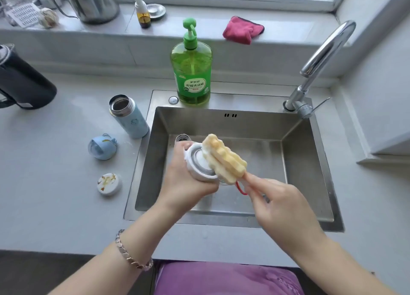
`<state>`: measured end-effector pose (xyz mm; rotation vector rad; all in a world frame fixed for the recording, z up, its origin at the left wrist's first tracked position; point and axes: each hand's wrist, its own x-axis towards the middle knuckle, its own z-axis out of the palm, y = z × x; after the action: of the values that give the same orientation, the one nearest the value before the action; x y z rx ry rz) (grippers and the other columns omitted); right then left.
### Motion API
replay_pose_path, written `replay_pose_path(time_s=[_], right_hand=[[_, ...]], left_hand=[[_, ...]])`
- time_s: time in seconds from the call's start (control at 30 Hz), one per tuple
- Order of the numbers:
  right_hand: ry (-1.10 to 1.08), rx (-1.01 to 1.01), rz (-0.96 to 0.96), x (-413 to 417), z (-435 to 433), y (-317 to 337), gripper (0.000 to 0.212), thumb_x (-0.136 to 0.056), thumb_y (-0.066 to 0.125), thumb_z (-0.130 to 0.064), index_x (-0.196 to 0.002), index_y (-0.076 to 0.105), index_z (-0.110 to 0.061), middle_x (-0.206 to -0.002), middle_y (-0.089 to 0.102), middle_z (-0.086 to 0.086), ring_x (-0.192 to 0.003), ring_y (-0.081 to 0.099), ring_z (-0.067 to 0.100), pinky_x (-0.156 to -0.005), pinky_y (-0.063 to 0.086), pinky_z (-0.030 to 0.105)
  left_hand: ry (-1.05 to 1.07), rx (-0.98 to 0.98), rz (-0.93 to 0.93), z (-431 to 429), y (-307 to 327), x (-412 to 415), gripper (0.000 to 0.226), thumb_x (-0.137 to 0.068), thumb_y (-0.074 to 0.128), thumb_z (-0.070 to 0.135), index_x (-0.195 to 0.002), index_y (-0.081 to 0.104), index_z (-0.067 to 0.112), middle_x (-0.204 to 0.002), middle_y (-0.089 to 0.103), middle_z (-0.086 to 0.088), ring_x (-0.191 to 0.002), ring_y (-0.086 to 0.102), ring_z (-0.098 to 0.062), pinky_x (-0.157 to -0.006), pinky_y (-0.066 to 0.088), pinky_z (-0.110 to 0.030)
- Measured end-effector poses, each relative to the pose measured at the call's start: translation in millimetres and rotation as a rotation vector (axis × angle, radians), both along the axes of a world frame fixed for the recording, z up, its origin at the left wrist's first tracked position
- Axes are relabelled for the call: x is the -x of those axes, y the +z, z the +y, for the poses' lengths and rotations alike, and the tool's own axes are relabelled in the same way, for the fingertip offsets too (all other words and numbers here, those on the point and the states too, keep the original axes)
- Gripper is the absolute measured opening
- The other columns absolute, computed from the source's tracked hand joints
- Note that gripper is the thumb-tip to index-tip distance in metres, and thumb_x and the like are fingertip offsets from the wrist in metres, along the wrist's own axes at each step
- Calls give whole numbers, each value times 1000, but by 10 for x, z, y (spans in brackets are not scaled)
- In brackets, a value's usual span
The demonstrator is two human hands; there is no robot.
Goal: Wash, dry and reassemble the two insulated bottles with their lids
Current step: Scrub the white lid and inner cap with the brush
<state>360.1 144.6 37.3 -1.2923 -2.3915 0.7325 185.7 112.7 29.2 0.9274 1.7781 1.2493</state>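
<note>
Over the steel sink (299,161), my left hand (184,183) grips a white insulated bottle (199,164) tilted with its open mouth toward the right. My right hand (279,197) pinches the lower end of a yellow sponge (224,158) with a red loop, and the sponge lies against the bottle's mouth. A light blue bottle (131,117) stands open on the counter left of the sink. In front of it lie a blue lid (102,146) and a white lid with gold pattern (109,183).
A green dish soap pump bottle (193,68) stands at the sink's back rim. The tap (319,66) arches at the back right. A pink cloth (241,29), a small brown bottle (143,11) and a steel pot (93,1) sit on the sill. A black flask (22,81) lies far left.
</note>
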Motion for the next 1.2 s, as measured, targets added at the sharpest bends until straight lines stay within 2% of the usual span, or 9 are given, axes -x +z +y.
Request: replay_pose_path(time_s=[0.1,0.2,0.33,0.47,0.6,0.7,0.77,1.0,1.2], right_hand=[[30,22,58,-6,-75,4,45,-82,52,-22,-122,43,-40,-56,45,-9,-54,32,12,-47,34,30],[-51,60,89,-1,91,-50,47,-82,49,-27,-123,36,-45,-61,59,-1,-54,43,19,-53,38,36],[51,69,150,65,14,-49,49,-82,51,-23,-124,38,-44,-60,57,-3,-55,36,13,-52,36,35],[-19,121,178,50,138,-115,50,-82,46,-32,-120,27,-59,-68,65,3,-61,43,19,-57,40,37],[55,119,182,141,37,-91,49,-83,51,-22,-125,37,-43,-62,60,0,-56,36,12,-53,37,36],[-39,146,189,137,201,-144,43,-86,52,-26,-122,42,-47,-63,61,5,-55,40,18,-56,42,44],[-6,121,195,145,162,-106,47,-84,51,-24,-124,39,-46,-61,59,3,-59,43,20,-54,38,38],[-40,120,9,136,384,-2,30,-89,58,-20,-111,65,-39,-59,52,0,-61,45,26,-57,41,39],[99,148,-156,17,294,190,29,-92,50,-25,-116,61,-39,-71,55,-1,-67,46,24,-62,41,37]], left_hand=[[-11,2,54,28,-11,-95,61,-49,86,3,-96,48,13,-75,60,19,-66,57,6,-57,47,-14],[0,26,72,14,-18,-136,63,-54,83,-2,-92,41,25,-75,58,23,-65,55,6,-58,47,-15],[60,14,95,88,14,-72,67,-53,85,-3,-88,38,28,-84,57,13,-68,56,10,-58,43,-7],[-14,31,119,60,15,-56,64,-54,81,-5,-89,39,29,-80,56,10,-64,54,5,-56,46,-15],[14,37,108,105,7,26,67,-52,87,0,-90,39,27,-83,57,11,-68,55,9,-59,43,-7],[-52,56,137,130,5,22,62,-56,80,-6,-88,39,28,-78,56,10,-62,52,6,-55,44,-11],[-36,66,145,165,2,55,63,-54,83,-1,-88,39,29,-79,57,12,-64,53,7,-55,42,-8],[-32,39,199,183,5,91,61,-53,87,5,-88,45,32,-82,60,13,-71,55,9,-61,41,-5],[-2,26,296,166,-19,258,65,-53,86,5,-92,44,35,-89,57,17,-79,52,15,-66,37,0]])
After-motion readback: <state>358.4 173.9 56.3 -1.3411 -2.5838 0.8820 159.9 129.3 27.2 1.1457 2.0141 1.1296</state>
